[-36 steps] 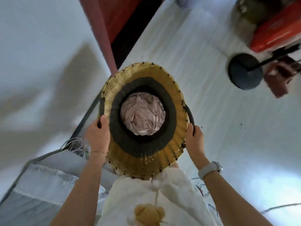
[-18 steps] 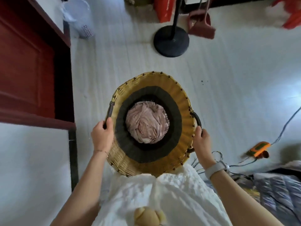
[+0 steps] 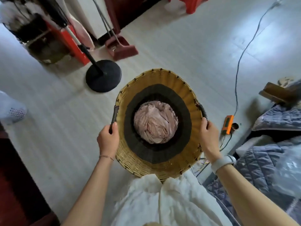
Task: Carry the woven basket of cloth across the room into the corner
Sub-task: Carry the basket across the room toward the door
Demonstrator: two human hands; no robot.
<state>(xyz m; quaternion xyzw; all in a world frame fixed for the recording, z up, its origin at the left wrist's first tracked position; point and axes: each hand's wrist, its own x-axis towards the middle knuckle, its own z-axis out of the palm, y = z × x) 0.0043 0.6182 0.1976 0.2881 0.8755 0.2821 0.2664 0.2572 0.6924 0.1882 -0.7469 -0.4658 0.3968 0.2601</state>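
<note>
Now my left hand (image 3: 108, 141) and right hand (image 3: 209, 136) wrap fingers around both handles, keeping the basket (image 3: 157, 167) level so the cloth (image 3: 155, 124) stays inside.

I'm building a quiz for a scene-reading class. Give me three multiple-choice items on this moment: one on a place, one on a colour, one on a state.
1. Where is the round black stand base relative to the round woven yellow basket with a black inner band?
A. On the floor, ahead and to its left
B. Inside it
C. Under the blue quilt

2. What colour is the bundled cloth in the basket?
A. Bright green
B. Pale pink
C. Navy

3. How is the basket held?
A. One hand under its bottom
B. Resting on the floor, untouched
C. Both hands, one on each dark side handle

Answers: 1 A, the base sits on the pale floor beyond the basket's left rim. 2 B, the cloth is pinkish. 3 C, the left hand and right hand each grip a handle.
</note>
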